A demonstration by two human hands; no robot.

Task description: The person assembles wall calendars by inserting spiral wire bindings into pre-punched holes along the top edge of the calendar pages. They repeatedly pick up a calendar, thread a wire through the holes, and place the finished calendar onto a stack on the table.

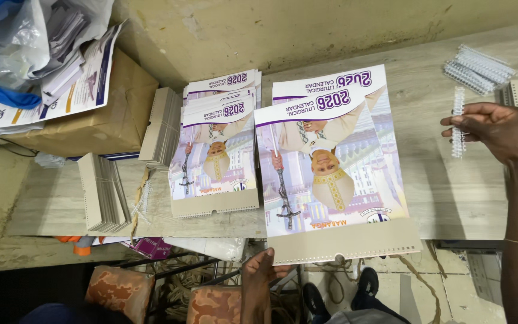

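My left hand (pixel 260 271) grips the near punched edge of a large printed wall calendar (pixel 331 174), which lies on the wooden table (pixel 451 192) and overhangs its front edge. A second calendar lies under it, showing at the far side. My right hand (pixel 499 129) is at the right of the table, its fingers closed on a white wire binding comb (pixel 458 123) that lies lengthwise on the wood. The two hands are far apart, with the calendar between them.
A stack of smaller calendars (pixel 217 144) lies left of the big one. Stacks of grey card sheets (pixel 104 192) stand further left. More white binding combs (pixel 478 69) lie at the back right. A brown box (pixel 103 120) with papers and plastic bags sits at far left.
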